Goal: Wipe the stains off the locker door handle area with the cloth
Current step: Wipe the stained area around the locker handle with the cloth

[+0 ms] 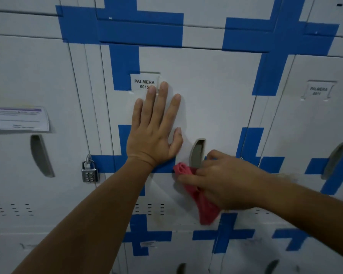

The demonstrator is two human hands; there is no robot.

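A white locker door with blue tape strips fills the middle of the view. Its recessed grey handle slot sits at mid height. My left hand lies flat on the door, fingers spread, just left of the slot and partly over the name label. My right hand grips a red cloth and presses it against the door at the bottom of the slot. The cloth's loose end hangs down below my hand. Brownish smudges show near the vent slits below.
A combination padlock hangs on the left edge of this door. Neighbouring lockers stand on both sides, the left one with a paper notice and its own handle slot. Another row of lockers lies below.
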